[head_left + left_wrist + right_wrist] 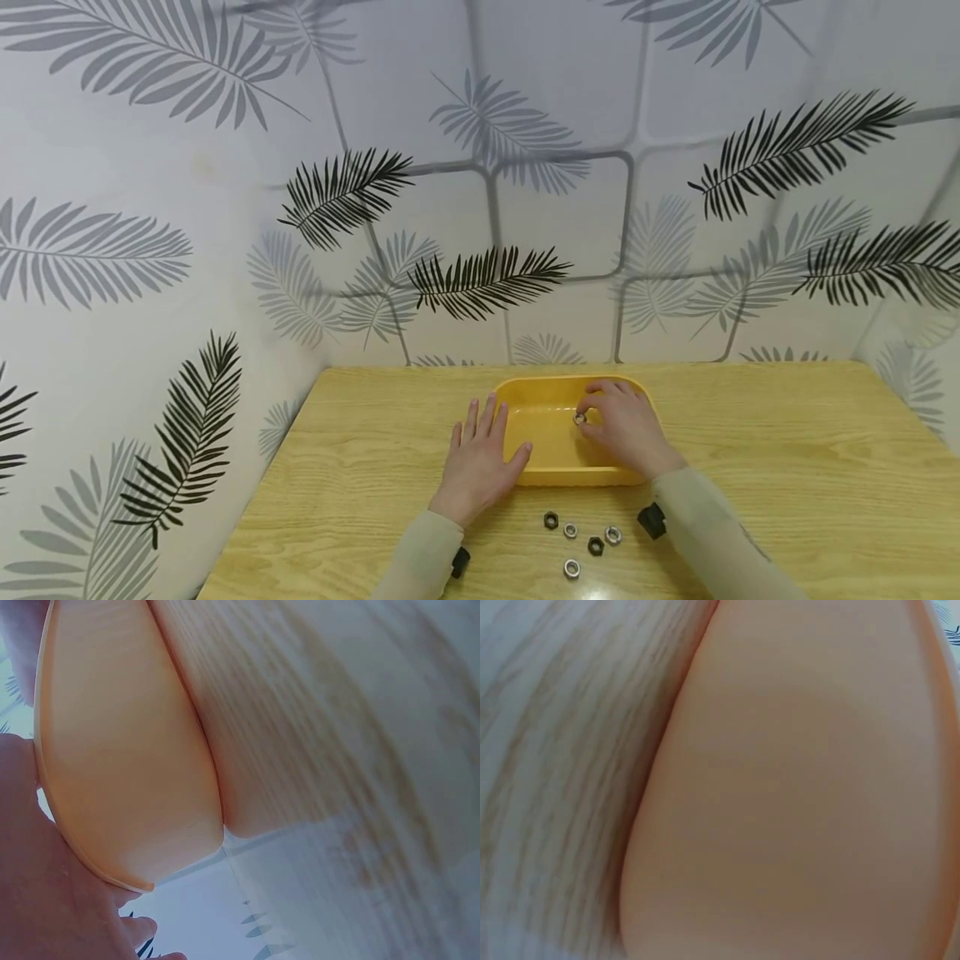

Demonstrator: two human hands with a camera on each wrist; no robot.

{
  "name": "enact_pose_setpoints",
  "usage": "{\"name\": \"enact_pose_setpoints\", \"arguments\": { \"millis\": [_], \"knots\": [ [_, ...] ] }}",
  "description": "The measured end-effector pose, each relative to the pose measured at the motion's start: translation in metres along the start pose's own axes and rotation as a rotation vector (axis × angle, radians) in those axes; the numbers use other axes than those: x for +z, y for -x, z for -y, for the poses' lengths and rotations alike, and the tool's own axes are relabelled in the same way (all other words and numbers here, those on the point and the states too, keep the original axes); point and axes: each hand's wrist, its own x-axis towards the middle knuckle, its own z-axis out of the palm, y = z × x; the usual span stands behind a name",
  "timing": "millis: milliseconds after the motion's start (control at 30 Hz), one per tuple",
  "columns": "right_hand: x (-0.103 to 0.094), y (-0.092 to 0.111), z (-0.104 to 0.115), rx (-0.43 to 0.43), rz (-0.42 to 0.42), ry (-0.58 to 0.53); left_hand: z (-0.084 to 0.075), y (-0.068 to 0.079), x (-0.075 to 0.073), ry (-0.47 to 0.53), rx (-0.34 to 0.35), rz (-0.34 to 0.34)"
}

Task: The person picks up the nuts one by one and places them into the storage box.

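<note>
A small metal nut [580, 418] is pinched between the thumb and fingertips of the right hand [628, 427], inside the outline of the yellow tray [570, 477] and toward its right end; whether the tray's floor is touched by it cannot be told. The left hand [480, 468] is spread wide, its fingers straight, and is laid against the tray's left edge, the near left corner being covered. The tray is set near the far edge of the table [360, 467].

Before the tray's near edge, a black nut [551, 520], a silver nut [571, 530], a second silver nut [613, 535], a second black nut [596, 547] and a third silver nut [572, 569] are scattered on the table, well apart from its far corners.

The likeliest slip is judged to be at the fingertips: so small a thing is gripped by little surface, and if the pinch were loosened unevenly, the nut could be dropped and rolled into a tray corner. A second risk is posed by the black wrist camera [652, 521] under the right sleeve [712, 525] — if that arm were drawn back low, the second silver nut could be knocked aside. The tray, too, could be slid or tipped if its left edge were pressed hard by the left hand — its right edge does not appear to be held down
</note>
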Motion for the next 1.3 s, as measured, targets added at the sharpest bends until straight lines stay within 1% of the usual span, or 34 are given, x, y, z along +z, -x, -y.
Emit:
{"name": "enact_pose_setpoints", "arguments": {
  "millis": [133,300,400,733,967,1300],
  "knots": [
    [0.002,-0.002,0.001,0.009,0.023,0.016,-0.001,0.001,-0.001,-0.003,-0.008,0.007],
    [0.003,-0.003,0.005,0.025,0.084,0.018,-0.001,0.001,-0.001,-0.001,-0.014,0.017],
    [0.002,-0.001,0.007,0.04,0.104,0.011,-0.001,0.001,0.0,-0.002,-0.015,0.025],
    [-0.008,0.006,0.008,0.032,0.059,0.004,-0.001,0.0,-0.001,-0.024,-0.013,0.032],
    [-0.016,0.013,0.006,0.007,0.005,-0.008,0.0,0.0,-0.003,-0.014,0.0,0.021],
    [-0.03,0.023,0.011,-0.017,-0.057,-0.063,0.001,0.0,-0.003,-0.004,0.001,0.017]
  ]
}}
